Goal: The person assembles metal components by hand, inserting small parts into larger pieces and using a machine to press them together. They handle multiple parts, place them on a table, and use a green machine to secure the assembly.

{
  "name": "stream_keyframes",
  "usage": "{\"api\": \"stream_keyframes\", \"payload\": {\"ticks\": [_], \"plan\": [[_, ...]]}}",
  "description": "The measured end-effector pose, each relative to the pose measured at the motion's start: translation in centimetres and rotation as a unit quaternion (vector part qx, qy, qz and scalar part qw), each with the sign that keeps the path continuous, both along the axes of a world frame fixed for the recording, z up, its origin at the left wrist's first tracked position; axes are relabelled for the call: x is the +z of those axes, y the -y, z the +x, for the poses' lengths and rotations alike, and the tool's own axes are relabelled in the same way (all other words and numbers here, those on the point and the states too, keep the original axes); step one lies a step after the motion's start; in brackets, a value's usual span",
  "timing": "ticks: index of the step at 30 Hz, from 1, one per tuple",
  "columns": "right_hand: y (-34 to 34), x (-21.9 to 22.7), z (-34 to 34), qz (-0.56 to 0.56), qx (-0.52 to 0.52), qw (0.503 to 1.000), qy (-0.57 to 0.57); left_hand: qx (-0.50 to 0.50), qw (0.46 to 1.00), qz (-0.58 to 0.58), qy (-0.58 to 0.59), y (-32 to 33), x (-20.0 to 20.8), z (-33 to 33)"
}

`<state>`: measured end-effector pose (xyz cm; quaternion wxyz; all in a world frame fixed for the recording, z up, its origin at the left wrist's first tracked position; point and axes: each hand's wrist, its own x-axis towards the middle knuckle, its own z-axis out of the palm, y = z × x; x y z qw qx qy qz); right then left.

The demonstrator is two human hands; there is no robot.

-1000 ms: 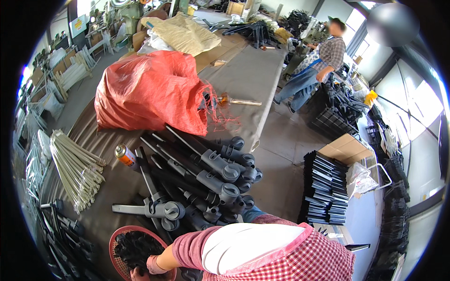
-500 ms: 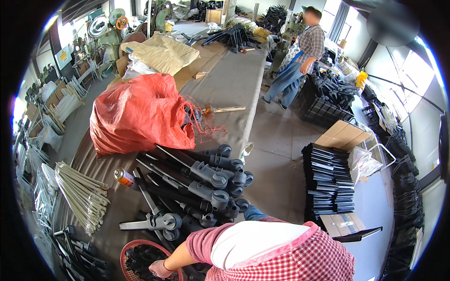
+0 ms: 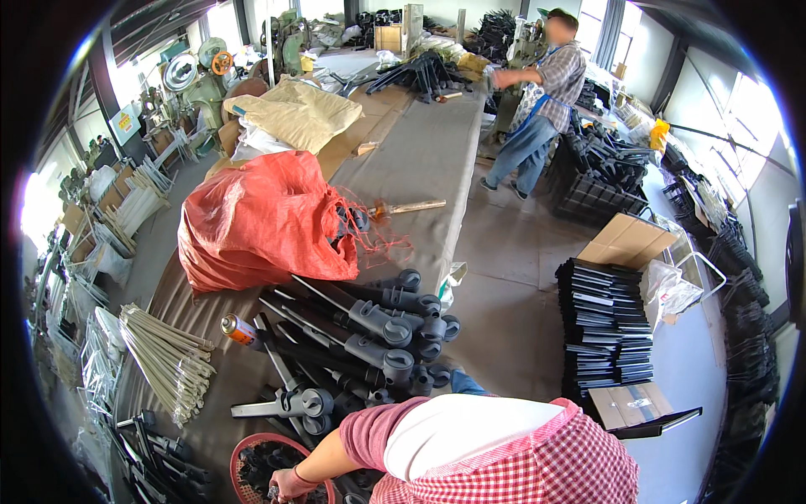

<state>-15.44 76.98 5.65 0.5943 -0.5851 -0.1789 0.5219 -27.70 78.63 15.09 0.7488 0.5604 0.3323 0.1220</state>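
Observation:
My left hand (image 3: 291,485) reaches down into a round red plastic basket (image 3: 236,458) at the lower left. Small black parts (image 3: 267,456) lie inside it. The fingers are curled at the picture's lower edge, among the parts; what they hold is too small to make out. My right hand is out of view. Just beyond the basket, several black tubes with grey plastic joints (image 3: 382,323) are heaped on the covered table. One grey joint piece (image 3: 294,403) lies closest to my forearm.
An orange spray can (image 3: 241,330) stands by the heap, with a red woven sack (image 3: 260,223) behind. Pale rods (image 3: 170,357) lie left. Stacked black parts (image 3: 603,328) stand right. A hammer (image 3: 407,207) lies on the table. Another person (image 3: 546,101) stands near a black crate (image 3: 592,193).
The view has shifted slightly, moving the scene rightward. My left hand has stayed in the basket, its fingers now more curled. The other person has raised an arm toward the machine.

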Motion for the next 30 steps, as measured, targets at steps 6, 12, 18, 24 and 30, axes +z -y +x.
{"api": "stream_keyframes", "payload": {"ticks": [6, 12, 18, 24, 30], "plan": [[1.5, 1.3, 0.8, 0.072, 0.030, 0.996, -0.036, 0.030, 0.999, 0.014, -0.008, -0.1, 0.6, -1.5], [3.3, 3.7, 1.2, 0.138, 0.074, 0.956, -0.247, 0.086, 0.994, 0.064, -0.024, -2.2, -1.2, -3.6], [0.8, -0.4, -0.4, -0.199, 0.275, 0.838, 0.427, 0.089, 0.929, 0.346, -0.097, -6.5, -8.2, -3.3], [-1.3, -3.6, -4.1, -0.176, 0.351, 0.748, 0.535, 0.109, 0.879, 0.458, -0.075, -8.3, -14.8, -2.9], [-3.9, -8.2, -4.1, -0.084, 0.448, 0.647, 0.612, 0.161, 0.853, 0.487, -0.097, -7.2, -15.2, -2.4]]}}
